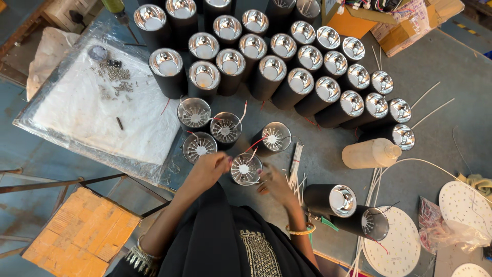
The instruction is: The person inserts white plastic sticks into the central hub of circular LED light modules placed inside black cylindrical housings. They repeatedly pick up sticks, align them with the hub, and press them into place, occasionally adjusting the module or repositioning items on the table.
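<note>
Left hand (211, 168) pinches a red wire (229, 160) at the black lamp housing (246, 170); right hand (277, 185) released.

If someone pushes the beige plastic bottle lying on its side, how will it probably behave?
The beige bottle lies on its side on the grey table, so it would probably roll. It looks like plastic, so likely light and not fragile. The black cylinder lamps beside it might stop it.

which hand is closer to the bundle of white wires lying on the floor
Right. The right hand lies just beside the white wire bundle, about touching it. The left hand is farther off, beyond the open black can.
</note>
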The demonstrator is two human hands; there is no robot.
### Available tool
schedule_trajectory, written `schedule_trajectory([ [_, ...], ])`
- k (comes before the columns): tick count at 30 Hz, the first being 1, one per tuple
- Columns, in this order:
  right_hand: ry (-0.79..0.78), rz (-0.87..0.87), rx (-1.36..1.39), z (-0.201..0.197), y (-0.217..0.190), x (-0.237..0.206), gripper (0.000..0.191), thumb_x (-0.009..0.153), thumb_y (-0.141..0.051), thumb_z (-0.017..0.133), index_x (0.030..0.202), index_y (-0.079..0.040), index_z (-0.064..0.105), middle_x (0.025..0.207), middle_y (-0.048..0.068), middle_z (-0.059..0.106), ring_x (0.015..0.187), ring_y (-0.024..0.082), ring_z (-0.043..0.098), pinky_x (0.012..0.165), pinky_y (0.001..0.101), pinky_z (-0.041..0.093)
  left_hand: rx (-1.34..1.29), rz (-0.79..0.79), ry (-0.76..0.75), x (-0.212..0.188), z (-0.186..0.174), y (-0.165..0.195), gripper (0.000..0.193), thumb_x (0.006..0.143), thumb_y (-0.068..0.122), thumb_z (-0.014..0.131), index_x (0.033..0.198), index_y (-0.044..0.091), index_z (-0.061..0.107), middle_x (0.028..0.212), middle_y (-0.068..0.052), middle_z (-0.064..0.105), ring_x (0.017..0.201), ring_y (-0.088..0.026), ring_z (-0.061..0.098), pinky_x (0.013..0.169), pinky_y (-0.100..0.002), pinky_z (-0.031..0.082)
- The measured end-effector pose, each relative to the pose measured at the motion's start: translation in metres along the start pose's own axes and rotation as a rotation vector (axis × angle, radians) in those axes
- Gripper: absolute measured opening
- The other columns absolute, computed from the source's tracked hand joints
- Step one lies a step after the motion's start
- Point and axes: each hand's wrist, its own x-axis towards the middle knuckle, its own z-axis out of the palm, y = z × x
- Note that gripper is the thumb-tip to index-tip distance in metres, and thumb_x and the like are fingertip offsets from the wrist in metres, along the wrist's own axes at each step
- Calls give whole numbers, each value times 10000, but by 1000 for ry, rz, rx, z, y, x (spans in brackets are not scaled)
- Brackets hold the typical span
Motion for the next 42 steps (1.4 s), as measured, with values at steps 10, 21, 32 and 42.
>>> schedule_trajectory([
  [10, 10, -27, 332, 46, 42, 40, 429, 1013, -250, 529, 1398, -72, 467, 1005, 175, 738, 724, 276, 766, 634, 385, 659, -71, -428, -376, 6, 45, -68, 631, 931, 546, 555, 1149, -45, 572, 890, -204, 784, 704, -234, 765, 627, -344, 609],
  [21, -157, 83, 262, 53, 14, 58, 445, 1027, -369, 499, 1353, -104, 354, 930, 226, 694, 709, 294, 756, 630, 385, 630, -351, -589, -351, 14, 42, -100, 740, 1018, 560, 359, 1300, -108, 508, 1027, -283, 773, 909, -319, 796, 764, -348, 656],
  [32, 746, -419, -514, 5, -9, 34, 529, 864, -207, 760, 1294, -66, 487, 1247, 298, 540, 1076, 485, 582, 785, 524, 527, -190, -540, -508, 0, 24, -64, 889, 1009, 651, 250, 1054, -98, 727, 901, -202, 798, 792, -247, 799, 677, -307, 632],
  [42, 327, -394, -490, -47, 14, -19, 213, 857, -98, 772, 1047, -27, 705, 978, 180, 741, 856, 349, 729, 763, 396, 564, -22, 64, -255, -2, -17, 37, 341, 988, 221, 468, 1137, 17, 698, 931, -89, 790, 879, -165, 763, 804, -316, 592],
])
